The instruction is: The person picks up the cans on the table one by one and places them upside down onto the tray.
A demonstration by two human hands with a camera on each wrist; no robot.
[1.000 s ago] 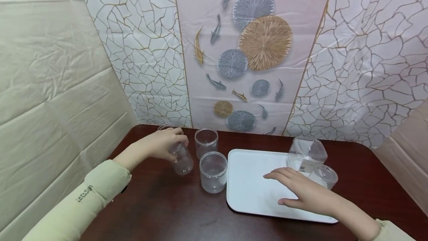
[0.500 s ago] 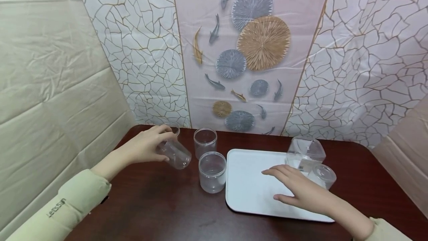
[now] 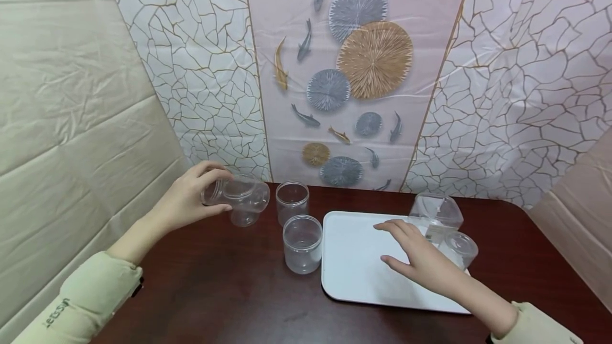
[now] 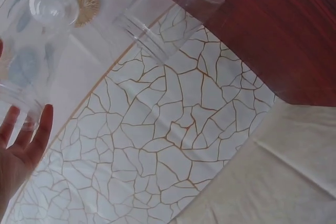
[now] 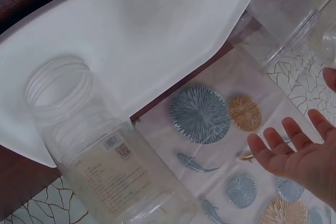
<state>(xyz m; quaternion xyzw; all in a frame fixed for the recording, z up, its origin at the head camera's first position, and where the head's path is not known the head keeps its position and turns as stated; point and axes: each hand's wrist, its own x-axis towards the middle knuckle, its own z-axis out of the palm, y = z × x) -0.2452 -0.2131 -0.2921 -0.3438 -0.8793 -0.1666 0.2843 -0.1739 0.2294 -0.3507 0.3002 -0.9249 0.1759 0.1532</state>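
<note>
My left hand [image 3: 188, 200] grips a clear plastic jar [image 3: 258, 195] near its rim and holds it sideways above the table, its base facing right. Behind and partly below it another clear jar [image 3: 245, 219] stands on the table. In the left wrist view my fingers [image 4: 42, 135] curl at the held jar's rim. My right hand [image 3: 423, 259] hovers over the white tray [image 3: 354, 264], fingers spread and holding nothing. Beyond that hand, a square clear jar [image 3: 437, 208] stands mouth down on the tray, its label [image 5: 113, 174] showing in the right wrist view.
Two round clear jars, a rear one [image 3: 292, 200] and a front one [image 3: 303, 248], stand just left of the tray. A smaller clear jar [image 3: 461, 248] is at the tray's right side. The dark red table [image 3: 229, 291] ends at a patterned backdrop [image 3: 220, 84].
My left hand has moved left and up, tipping the held jar from slanted to nearly level. The standing jar behind it now shows more. My right hand has shifted slightly left and up.
</note>
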